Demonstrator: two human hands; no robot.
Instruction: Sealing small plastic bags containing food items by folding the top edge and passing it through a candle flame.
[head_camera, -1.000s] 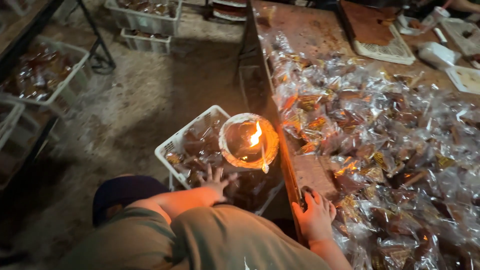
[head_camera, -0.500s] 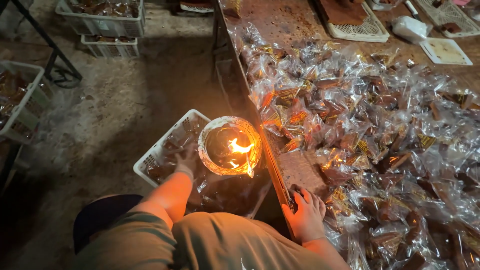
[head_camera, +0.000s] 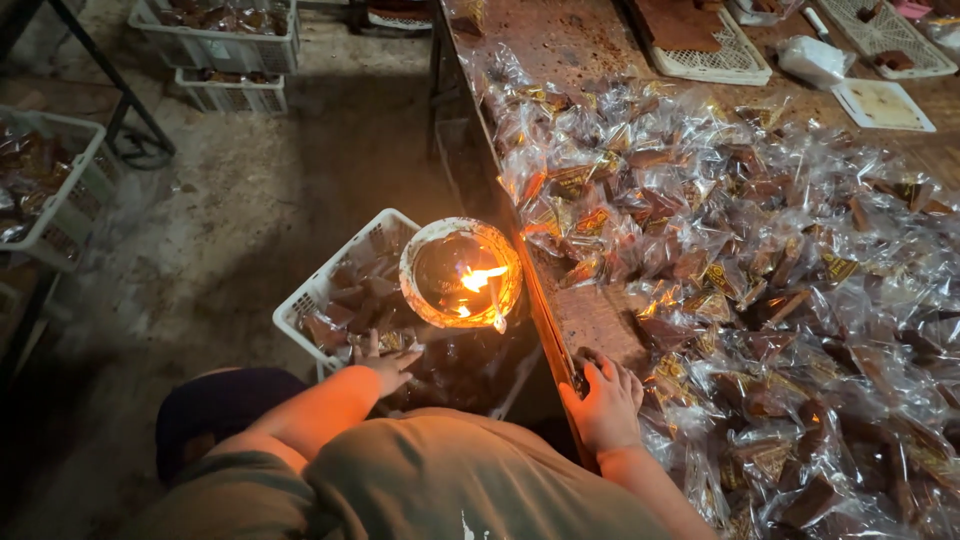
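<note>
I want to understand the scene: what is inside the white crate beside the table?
The crate holds brown sweets in clear bags. The left hand reaches in. An oil lamp and the arm cover its near part.
</note>
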